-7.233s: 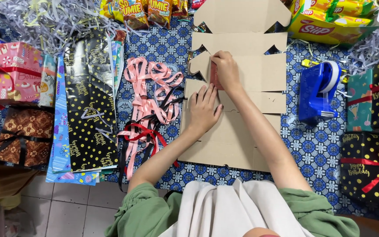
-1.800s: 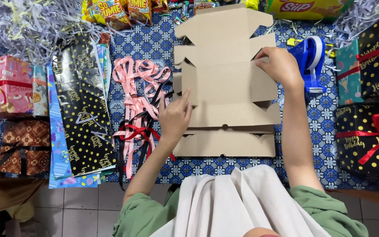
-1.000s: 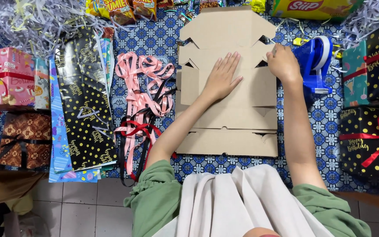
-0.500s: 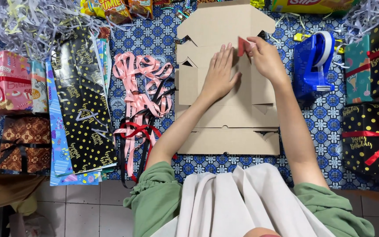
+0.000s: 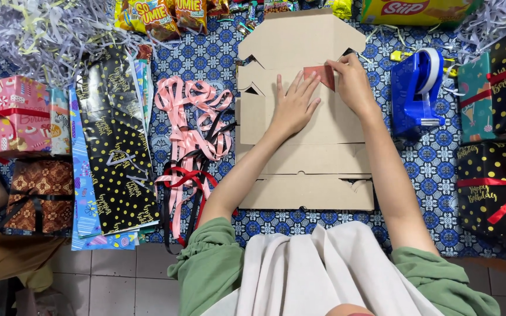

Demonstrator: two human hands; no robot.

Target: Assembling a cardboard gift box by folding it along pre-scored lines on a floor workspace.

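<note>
A flat, unfolded brown cardboard box lies on a blue patterned cloth in front of me. My left hand rests flat on its upper middle with the fingers spread, pressing the cardboard. My right hand is just to the right of it. Its fingers pinch the right end of a small reddish-brown strip, like tape, which lies on the cardboard by my left fingertips.
A blue tape dispenser stands right of the box, with dotted gift boxes beyond. Pink, red and black ribbons, wrapping sheets and a pink gift box lie left. Shredded paper and snack packets line the far edge.
My right hand has come in from the box's right edge to its middle, now holding the reddish-brown strip. My left hand moved up and settled flat on the cardboard.
</note>
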